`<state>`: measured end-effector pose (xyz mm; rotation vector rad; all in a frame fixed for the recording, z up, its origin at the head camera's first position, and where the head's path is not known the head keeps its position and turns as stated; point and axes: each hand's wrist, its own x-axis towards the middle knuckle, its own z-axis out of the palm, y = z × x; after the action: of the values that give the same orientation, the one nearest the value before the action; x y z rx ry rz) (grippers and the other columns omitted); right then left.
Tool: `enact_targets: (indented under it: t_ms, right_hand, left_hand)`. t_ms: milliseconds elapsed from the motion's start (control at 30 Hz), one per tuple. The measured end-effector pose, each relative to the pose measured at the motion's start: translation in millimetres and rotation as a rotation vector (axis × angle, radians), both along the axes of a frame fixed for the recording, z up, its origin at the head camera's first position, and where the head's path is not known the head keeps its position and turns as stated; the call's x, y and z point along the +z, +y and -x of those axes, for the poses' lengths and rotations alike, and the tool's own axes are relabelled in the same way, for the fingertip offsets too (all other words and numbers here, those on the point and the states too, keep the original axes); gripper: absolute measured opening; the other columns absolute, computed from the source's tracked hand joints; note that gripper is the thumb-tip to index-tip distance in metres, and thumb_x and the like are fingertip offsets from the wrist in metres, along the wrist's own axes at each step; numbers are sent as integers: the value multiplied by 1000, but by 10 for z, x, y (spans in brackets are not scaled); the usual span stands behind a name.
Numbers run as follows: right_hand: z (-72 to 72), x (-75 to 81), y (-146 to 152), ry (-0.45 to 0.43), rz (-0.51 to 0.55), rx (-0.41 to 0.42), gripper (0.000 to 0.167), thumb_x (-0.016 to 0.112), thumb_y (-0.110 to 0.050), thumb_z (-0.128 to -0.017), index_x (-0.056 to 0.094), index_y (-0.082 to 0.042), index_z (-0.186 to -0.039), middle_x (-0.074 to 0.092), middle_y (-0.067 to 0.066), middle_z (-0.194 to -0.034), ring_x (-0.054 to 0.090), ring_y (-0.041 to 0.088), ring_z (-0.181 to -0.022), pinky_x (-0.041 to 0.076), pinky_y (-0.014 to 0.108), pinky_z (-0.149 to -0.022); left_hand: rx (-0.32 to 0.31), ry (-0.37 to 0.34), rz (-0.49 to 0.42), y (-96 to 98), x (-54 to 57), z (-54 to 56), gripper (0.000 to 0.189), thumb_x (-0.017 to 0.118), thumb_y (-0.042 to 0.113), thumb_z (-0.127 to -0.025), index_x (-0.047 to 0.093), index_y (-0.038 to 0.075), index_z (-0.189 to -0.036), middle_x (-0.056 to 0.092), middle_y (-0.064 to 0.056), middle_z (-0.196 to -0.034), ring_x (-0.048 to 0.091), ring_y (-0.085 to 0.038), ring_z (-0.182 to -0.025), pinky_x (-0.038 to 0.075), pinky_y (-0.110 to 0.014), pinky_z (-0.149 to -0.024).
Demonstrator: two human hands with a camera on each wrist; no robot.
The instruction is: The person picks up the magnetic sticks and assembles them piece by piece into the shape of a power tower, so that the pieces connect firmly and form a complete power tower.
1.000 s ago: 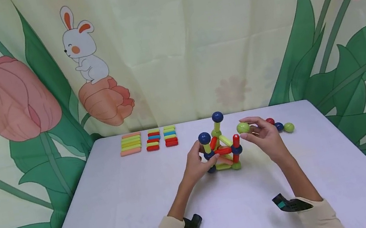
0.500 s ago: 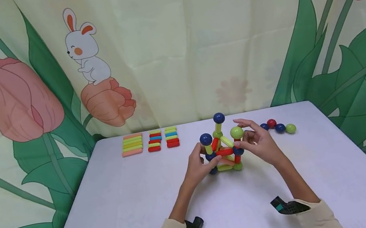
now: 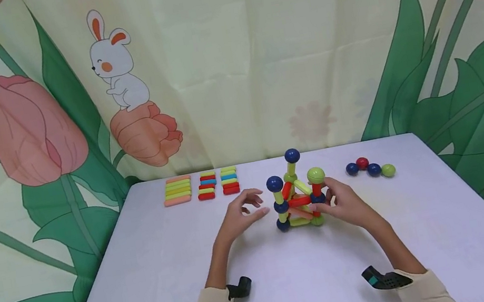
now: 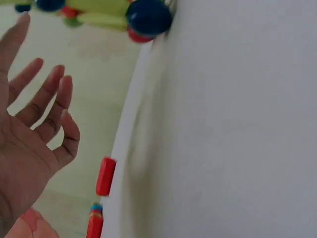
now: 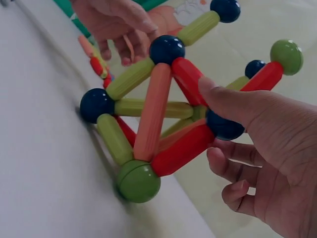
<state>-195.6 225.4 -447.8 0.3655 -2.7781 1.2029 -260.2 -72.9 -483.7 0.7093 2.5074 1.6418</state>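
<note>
A ball-and-stick toy structure (image 3: 299, 201) stands on the table, with red, yellow-green and orange sticks joining blue and green balls. On its upper level, sticks rise to two blue balls and a green ball (image 3: 315, 175). My right hand (image 3: 347, 203) pinches the structure at a blue corner ball (image 5: 225, 125), thumb in front and fingers behind. In the right wrist view the thumb lies across the end of a red stick (image 5: 187, 74) by that ball. Left of the structure, my left hand (image 3: 237, 220) hangs apart from it, fingers loosely bent and holding nothing.
Loose sticks (image 3: 177, 190) lie in three neat groups at the back left of the white table (image 3: 156, 272). Loose balls (image 3: 374, 169), blue, red and green, sit at the back right. A printed curtain (image 3: 219, 69) hangs behind the table.
The right hand brought the green ball onto the upright red stick, let it go, and moved down to the blue corner ball. The left hand released the structure and drew back left.
</note>
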Motion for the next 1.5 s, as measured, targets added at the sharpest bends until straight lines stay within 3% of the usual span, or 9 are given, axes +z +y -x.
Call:
enact_targets:
  t_ms: [133, 300, 433, 533, 633, 833, 1167, 1333, 1500]
  right_hand:
    - [-14, -16, -23, -48, -33, 1, 68, 76, -30, -85, 45, -6, -139, 59, 9, -103, 52, 20, -79, 47, 23, -57]
    - [-20, -33, -25, -44, -69, -10, 63, 75, -31, -86, 46, -6, -137, 59, 6, -95, 52, 20, -79, 48, 22, -58]
    - [-21, -32, -35, -21, -108, -14, 59, 74, -28, -87, 48, -6, -136, 59, 5, -92, 53, 18, -79, 49, 21, -59]
    - [-32, -26, -47, -5, -128, -7, 59, 75, -29, -86, 49, -6, -135, 60, 4, -92, 54, 18, -80, 49, 21, -61]
    - [-53, -15, -48, -3, -140, 3, 63, 77, -32, -84, 51, -5, -133, 59, 2, -90, 54, 19, -80, 48, 20, -61]
    - [-94, -1, -23, -35, -113, 19, 68, 81, -39, -78, 52, -5, -130, 57, 2, -86, 53, 19, -76, 47, 21, -57]
    - [-143, -12, 75, -77, -17, 107, 72, 81, -28, -80, 43, -4, -136, 59, 7, -99, 54, 14, -76, 47, 21, -63]
    - [-120, -18, 259, -219, 129, 235, 80, 78, -21, -83, 33, 0, -146, 62, 17, -111, 58, 14, -78, 50, 22, -69]
    - [19, -68, 449, -335, 220, 306, 59, 67, -14, -92, 40, 1, -143, 61, 25, -120, 65, 28, -87, 55, 26, -76]
  left_hand:
    - [226, -18, 21, -376, -18, 154, 33, 72, 31, -89, 64, 16, -117, 66, -4, -106, 60, -19, -101, 51, -34, -85]
    - [522, -15, 50, -839, -61, 389, 24, 69, 18, -91, 66, 4, -111, 65, -16, -109, 57, -30, -106, 48, -41, -94]
    - [687, -95, 198, -1132, -86, 500, 38, 66, 19, -91, 59, 6, -126, 40, -29, -136, 33, -44, -128, 36, -58, -101]
    - [687, -226, 371, -1309, -105, 512, 56, 62, 23, -92, 43, 15, -144, 9, -29, -150, 9, -50, -137, 24, -70, -104]
    - [623, -294, 513, -1438, -135, 514, 63, 56, 24, -95, 30, 18, -152, -3, -30, -154, 3, -54, -138, 16, -74, -106]
    - [564, -271, 606, -1510, -142, 477, 59, 54, 24, -98, 30, 15, -152, 13, -34, -148, 10, -55, -134, 17, -73, -104]
    - [619, -221, 632, -1575, -44, 493, 47, 61, 23, -96, 46, 14, -140, 28, -35, -134, 22, -52, -128, 29, -71, -99]
    - [640, -227, 658, -1616, -51, 473, 33, 63, 26, -95, 56, 11, -124, 35, -32, -124, 31, -48, -120, 42, -61, -92]
    - [595, -228, 652, -1622, -39, 436, 30, 66, 27, -92, 61, 9, -116, 44, -27, -115, 40, -42, -110, 46, -48, -78]
